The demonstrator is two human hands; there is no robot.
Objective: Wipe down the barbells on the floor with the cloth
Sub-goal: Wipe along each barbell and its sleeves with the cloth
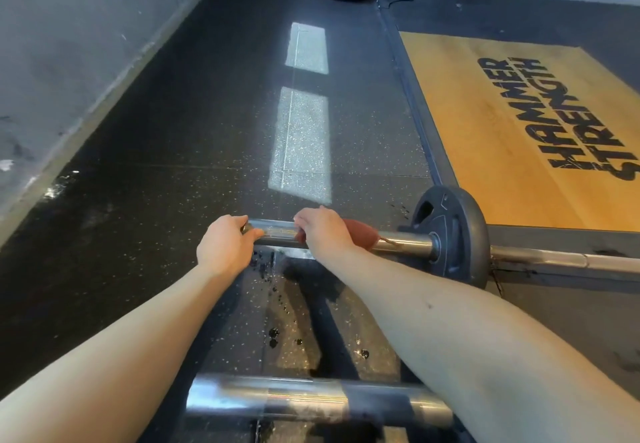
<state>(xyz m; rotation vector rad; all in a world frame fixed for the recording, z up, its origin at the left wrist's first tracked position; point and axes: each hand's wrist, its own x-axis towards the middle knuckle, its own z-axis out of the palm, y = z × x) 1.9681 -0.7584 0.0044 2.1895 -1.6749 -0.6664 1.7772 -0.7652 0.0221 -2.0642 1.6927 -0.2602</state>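
Down on the black speckled floor, beside a wooden platform: two barbells. Working on the farther barbell, loaded with one dark plate at the platform's edge. Nearer barbell close under the camera, touched by neither grip. Steadying the bare sleeve end with the left grip, curled over the steel. Wrapping the same sleeve with the right grip, closed round a reddish-brown cloth, between left grip and plate. Mid-wipe on this sleeve, by the look of it. Next, probably: slide the cloth toward the plate with firm pressure round the steel, then carry on past the plate along the shaft.
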